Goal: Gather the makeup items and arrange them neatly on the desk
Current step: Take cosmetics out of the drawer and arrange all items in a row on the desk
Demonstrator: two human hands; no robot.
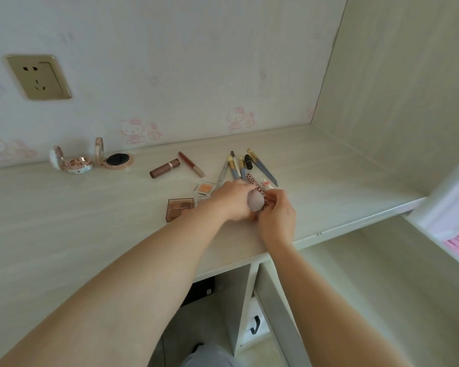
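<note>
Both hands meet over the middle of the bench (90, 207), holding one small item between them: a compact (256, 200) with a pale, shiny oval face and a patterned red-and-white edge. The left hand (232, 200) curls round its left side from above; the right hand (276, 215) pinches its right rim with bent fingers. The compact sits just above the bench top, tilted.

Just beyond the hands lie several brushes (249, 165) fanned out. An orange pan (205, 188) lies just left of the left hand, and a brown palette (180, 207) lies beside that wrist. Farther left are a lipstick (164, 168) and a slim tube (191, 164), and near the wall two opened round compacts (90, 160).
</note>
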